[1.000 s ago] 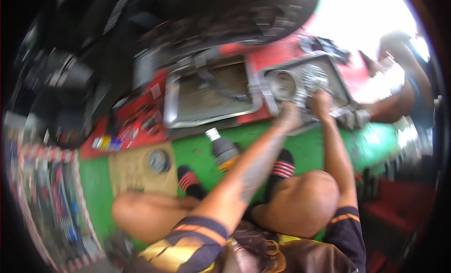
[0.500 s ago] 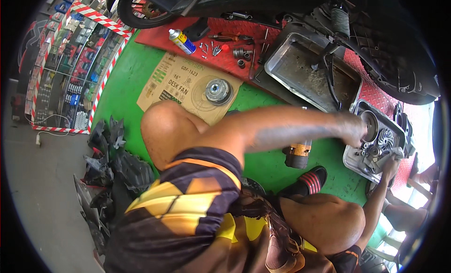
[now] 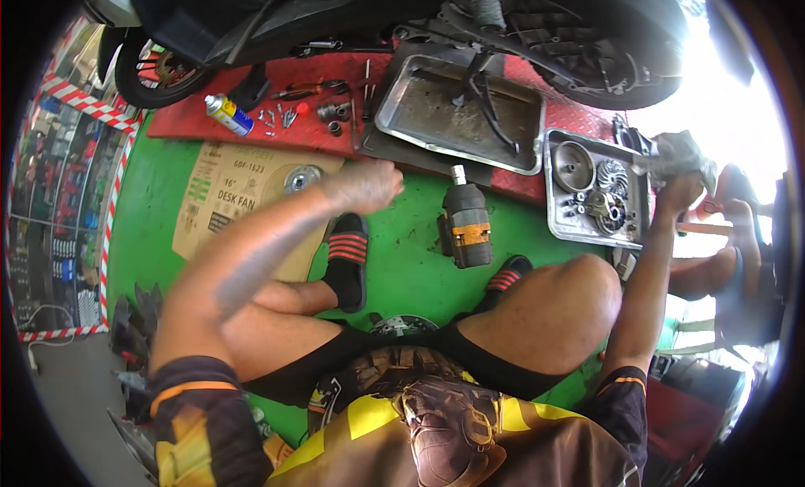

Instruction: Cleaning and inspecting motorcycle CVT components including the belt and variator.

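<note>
My left hand [image 3: 377, 187] is closed in the air above the green floor, between the cardboard and a cordless impact wrench [image 3: 466, 223]. Whatever its fingers might hold is hidden. At the right, my right hand [image 3: 683, 189] grips a grey rag [image 3: 683, 154], held just past the right edge of a small metal tray [image 3: 555, 223]. Inside that tray lie a round clutch bell [image 3: 573, 166], a finned fan disc [image 3: 612, 178] and a greasy metal assembly [image 3: 605, 210]. A round metal part [image 3: 300, 179] rests on the flattened cardboard [image 3: 218, 172], partly covered by my left forearm.
A scooter [image 3: 335, 21] stands across the far side. Beneath it a larger drip tray [image 3: 411, 122] sits on the red platform [image 3: 189, 118], with a spray can [image 3: 228, 115], sockets and hand tools left of it. Another person's arm [image 3: 742, 227] shows at the far right.
My left hand has withdrawn from the small tray and moved left. My right hand has lifted the rag away from the parts to the tray's right. The view has turned rightward.
</note>
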Available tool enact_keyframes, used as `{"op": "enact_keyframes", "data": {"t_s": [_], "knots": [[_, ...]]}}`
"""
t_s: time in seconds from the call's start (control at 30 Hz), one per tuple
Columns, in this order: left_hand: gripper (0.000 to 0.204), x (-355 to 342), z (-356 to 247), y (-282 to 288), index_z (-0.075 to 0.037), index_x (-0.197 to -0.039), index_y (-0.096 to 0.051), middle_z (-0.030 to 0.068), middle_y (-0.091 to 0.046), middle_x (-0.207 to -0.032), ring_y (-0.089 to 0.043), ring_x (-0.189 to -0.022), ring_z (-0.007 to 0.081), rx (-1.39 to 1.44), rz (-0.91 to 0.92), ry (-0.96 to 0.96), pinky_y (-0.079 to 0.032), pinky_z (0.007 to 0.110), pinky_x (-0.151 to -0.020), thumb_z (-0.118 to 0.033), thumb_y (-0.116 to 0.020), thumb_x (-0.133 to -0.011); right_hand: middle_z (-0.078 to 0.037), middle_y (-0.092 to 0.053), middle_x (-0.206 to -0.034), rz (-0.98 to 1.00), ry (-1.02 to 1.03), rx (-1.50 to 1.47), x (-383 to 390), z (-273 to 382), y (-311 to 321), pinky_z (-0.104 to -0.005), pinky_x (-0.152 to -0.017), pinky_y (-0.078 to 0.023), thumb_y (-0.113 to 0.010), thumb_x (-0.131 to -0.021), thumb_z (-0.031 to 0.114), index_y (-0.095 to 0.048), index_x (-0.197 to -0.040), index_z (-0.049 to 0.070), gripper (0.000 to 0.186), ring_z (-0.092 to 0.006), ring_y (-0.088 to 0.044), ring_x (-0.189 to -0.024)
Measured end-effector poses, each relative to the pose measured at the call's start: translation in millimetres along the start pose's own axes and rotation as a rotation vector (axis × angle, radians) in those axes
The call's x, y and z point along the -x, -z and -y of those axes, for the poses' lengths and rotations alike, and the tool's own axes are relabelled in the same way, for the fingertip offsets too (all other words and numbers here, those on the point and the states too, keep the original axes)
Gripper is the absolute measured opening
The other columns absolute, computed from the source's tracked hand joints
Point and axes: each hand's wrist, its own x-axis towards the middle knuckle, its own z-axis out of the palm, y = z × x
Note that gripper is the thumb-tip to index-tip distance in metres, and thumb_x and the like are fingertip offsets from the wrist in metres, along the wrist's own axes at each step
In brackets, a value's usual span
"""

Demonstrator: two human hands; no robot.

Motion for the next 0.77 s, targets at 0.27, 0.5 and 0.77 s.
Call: {"op": "enact_keyframes", "data": {"t_s": [0.27, 0.5, 0.77], "knots": [[0.052, -105, -93, -215, -0.008, -0.140, -0.039, 0.0176, -0.055, -0.126, -0.058, -0.112, 0.0327, 1.139, -0.351, -0.033, -0.050, 0.042, -0.096, -0.022, -0.055, -0.092, -0.013, -0.060, -0.128, 0.269, 0.237, 0.086, -16, 207, 14, -0.0350, -0.096, -0.047, -0.035, -0.103, 0.027, -0.046, -0.139, 0.000, 0.046, -0.0221, -0.060, -0.112], [0.048, -118, -97, -196, -0.007, -0.135, -0.046, 0.0095, -0.061, -0.117, -0.062, -0.106, 0.0218, 2.313, -0.351, -0.633, -0.053, 0.039, -0.094, -0.043, -0.037, -0.103, -0.014, -0.053, -0.139, 0.588, 0.150, -0.302, -13, 291, 20, -0.0335, -0.106, -0.041, -0.036, -0.104, 0.026, -0.043, -0.144, 0.004, 0.046, -0.0192, -0.051, -0.125], [0.052, -28, -20, -93, -0.008, -0.129, -0.057, 0.0165, -0.061, -0.126, -0.057, -0.119, 0.0255, 0.829, -0.799, -0.307, -0.043, 0.037, -0.102, -0.026, -0.070, -0.082, -0.012, -0.049, -0.144, 1.088, -0.349, -0.748, 14, 312, -19, -0.0330, -0.112, -0.033, -0.037, -0.103, 0.034, -0.046, -0.144, 0.006, 0.050, -0.0217, -0.046, -0.132]]}}
